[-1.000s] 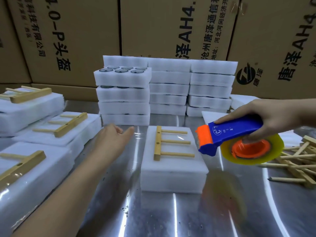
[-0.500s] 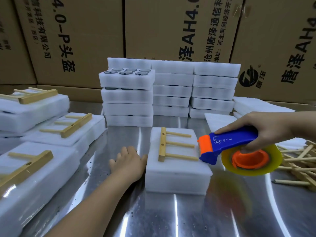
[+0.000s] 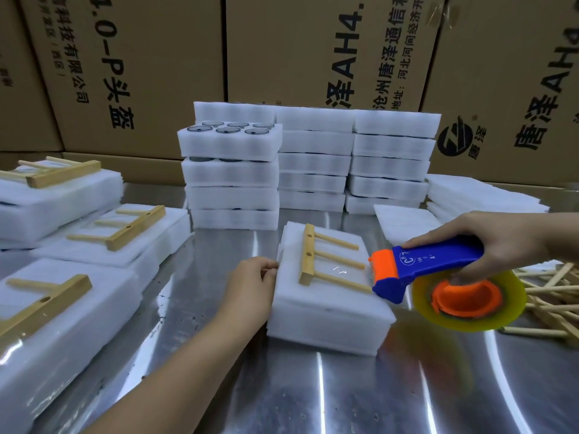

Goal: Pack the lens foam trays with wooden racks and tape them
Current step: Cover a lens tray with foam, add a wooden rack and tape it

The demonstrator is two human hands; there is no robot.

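Along the left edge of the desk (image 3: pixel 313 389), three white foam packs are sitting one behind another: the nearest pack (image 3: pixel 78 339), the second pack (image 3: pixel 150 256) and the farthest pack (image 3: pixel 62 205). Each is carrying its own rack, and the closest rack (image 3: pixel 47 303) is running off the picture's edge.

Toward the back edge, stacks of foam trays (image 3: pixel 232 173) are standing side by side, with round dark lenses (image 3: pixel 228 130) showing in the top tray of the left stack. Cardboard boxes (image 3: pixel 150 73) are rising behind them.

The left hand (image 3: pixel 247 286) is reaching in from the near edge. Its fingers (image 3: pixel 268 268) are bent and close together, with the tips meeting the left side of the center pack (image 3: pixel 326 311). I cannot tell whether they are pinching anything there. This pack is lying near the middle of the desk, just in front of the stacks. A wooden rack (image 3: pixel 308 255) is lying flat on top of it, bar to the left and three prongs pointing right.

The right hand (image 3: pixel 492 242) is coming in from the right edge, its fingers clamped round the blue handle of the tape dispenser (image 3: pixel 429 264). The dispenser's orange nose is sitting at the pack's right end by the prong tips, and the yellowish tape roll (image 3: pixel 470 317) is hanging beyond the pack.

By the right edge, loose wooden sticks (image 3: pixel 551 296) are lying in a heap, and thin foam sheets (image 3: pixel 479 195) are piled behind the hand.
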